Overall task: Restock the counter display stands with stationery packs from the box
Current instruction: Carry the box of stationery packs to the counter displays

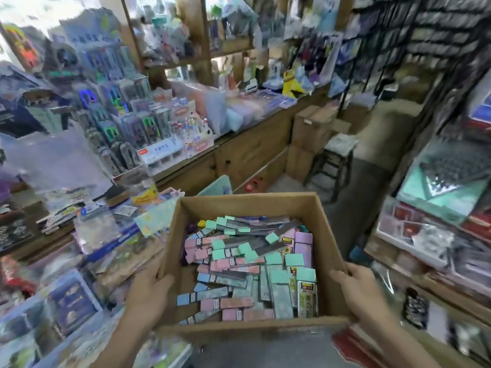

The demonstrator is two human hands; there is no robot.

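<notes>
The left hand (148, 290) and right hand (358, 290) each clamp their fingers on a side wall of the box (249, 205), the stationery packs (249, 272) piled between them, and the display stands (138, 123) wait ahead and to the left.

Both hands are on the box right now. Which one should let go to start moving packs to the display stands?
Probably the left hand. The display stands rise on the counter to the left of the box, on that hand's side. The right hand grips the far wall, away from them, and could steady the box.
</notes>
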